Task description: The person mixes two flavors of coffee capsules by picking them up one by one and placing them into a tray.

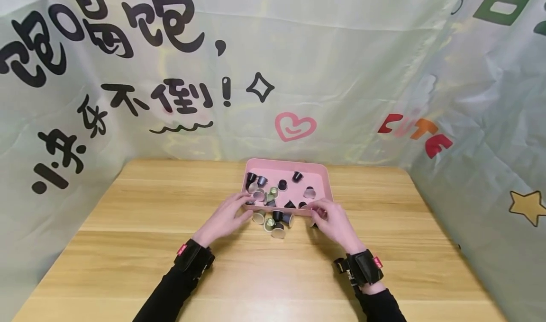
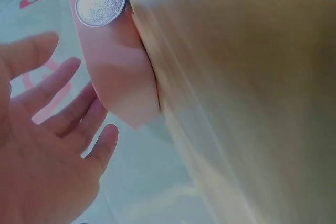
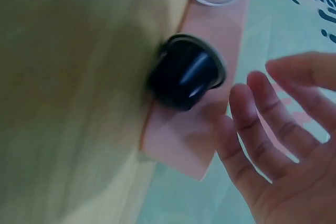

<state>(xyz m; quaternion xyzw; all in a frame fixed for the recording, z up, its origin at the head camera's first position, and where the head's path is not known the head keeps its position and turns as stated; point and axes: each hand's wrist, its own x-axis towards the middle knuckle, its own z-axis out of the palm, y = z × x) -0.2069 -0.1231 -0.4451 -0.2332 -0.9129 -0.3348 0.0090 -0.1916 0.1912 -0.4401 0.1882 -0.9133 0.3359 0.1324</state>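
Observation:
A shallow pink tray (image 1: 283,167) holds several coffee capsules, black, grey and green. My left hand (image 1: 226,218) is at the tray's front left corner, fingers spread and slightly bent, with nothing in them. At the front right, my right hand (image 1: 334,220) has its fingertips by the rim; the right wrist view shows loosely bent fingers with no capsule between them. A black capsule (image 3: 186,72) lies on the table against the tray's front wall, partly hidden under the right hand in the head view. Between the hands, more capsules (image 1: 278,231) are bunched before the tray.
The wooden table (image 1: 264,274) backs onto a pale printed cloth (image 1: 341,76) that also rises along both sides. The tray stands near the table's back edge. A black strap with a camera (image 1: 194,258) is round each wrist.

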